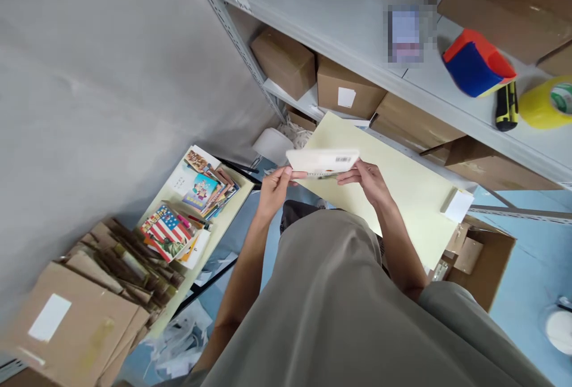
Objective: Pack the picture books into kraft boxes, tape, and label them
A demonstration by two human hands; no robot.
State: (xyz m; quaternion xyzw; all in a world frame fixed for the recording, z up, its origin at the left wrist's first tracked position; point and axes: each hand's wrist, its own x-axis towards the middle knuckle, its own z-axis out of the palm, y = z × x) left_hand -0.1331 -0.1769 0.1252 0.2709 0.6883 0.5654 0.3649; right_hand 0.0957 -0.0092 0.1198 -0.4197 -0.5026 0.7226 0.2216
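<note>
Both my hands hold up a white spiral-bound booklet [322,160], tilted above the pale yellow tabletop [402,196]. A barcode shows near its right end, and what look like binding holes run along its lower edge. My left hand [276,187] pinches the left end between thumb and fingers. At the other end my right hand [370,181] grips the lower right corner, its fingers partly under the booklet. The booklet's other side is hidden from me. On the tabletop's right edge lies a small white box [457,205].
At the left, a side table [223,205] bears books [201,190] and folded cardboard [84,309]. A metal shelf [313,5] ahead holds cartons [348,86], a yellow tape roll [547,104] and a box cutter [506,107]. An open carton [496,262] sits at the right.
</note>
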